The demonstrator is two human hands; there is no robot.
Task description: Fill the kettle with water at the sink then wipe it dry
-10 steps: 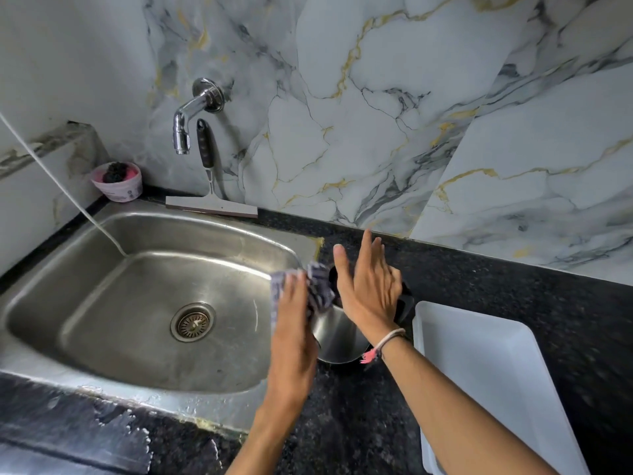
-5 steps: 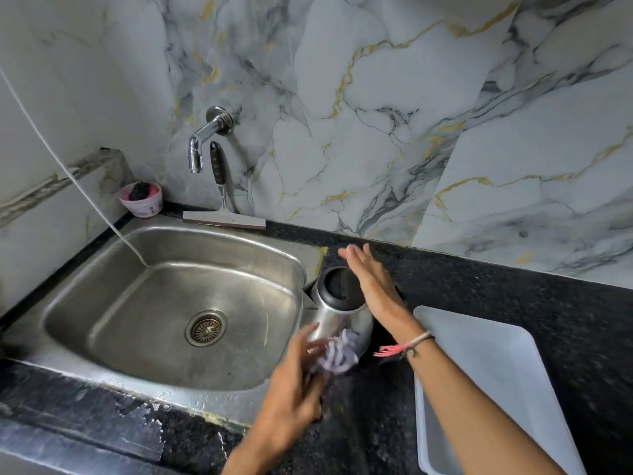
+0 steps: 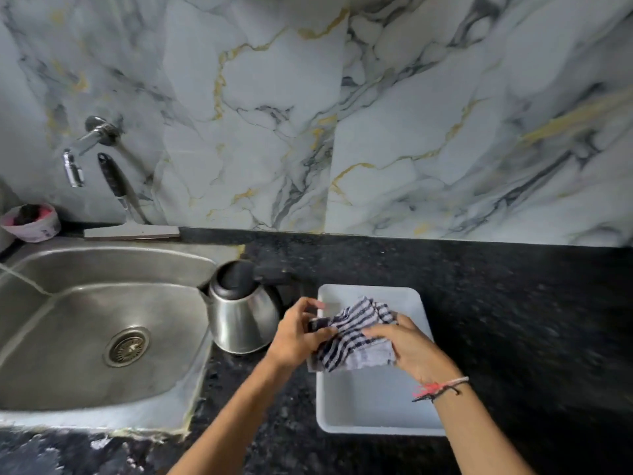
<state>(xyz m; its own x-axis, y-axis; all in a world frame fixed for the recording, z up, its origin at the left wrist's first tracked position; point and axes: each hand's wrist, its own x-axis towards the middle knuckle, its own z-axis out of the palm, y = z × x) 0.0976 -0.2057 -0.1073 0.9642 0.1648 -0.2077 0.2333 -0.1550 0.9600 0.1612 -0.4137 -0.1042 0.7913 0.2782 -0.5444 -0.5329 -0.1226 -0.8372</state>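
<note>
On the dark speckled bench [image 3: 479, 303], the steel kettle [image 3: 241, 317] stands upright with its black lid on, just right of the sink [image 3: 102, 337] rim and just left of a white tray [image 3: 373, 402]. Neither hand touches it. Both hands are above the tray's near-left part, holding a blue-and-white checked cloth [image 3: 356, 332] between them: the left hand [image 3: 296, 334] has its grip pinched on the cloth's left edge, and the right hand [image 3: 411, 344], with a pink thread band at its wrist, has its grip closed over the cloth's right side. The cloth hides part of the tray's floor. Behind the sink, a tap [image 3: 85, 145] juts from the marble wall, a squeegee [image 3: 126, 214] leans against the wall with its blade on the ledge, and a small pink-rimmed tub [image 3: 30, 222] sits at the far left. A thin white cord [image 3: 24, 279] runs down into the basin. Half a second ago the left hand alone pressed the cloth to the kettle's lower side while the right hand lay on the lid; now both have come away to the right, and the kettle stands where it was.
</note>
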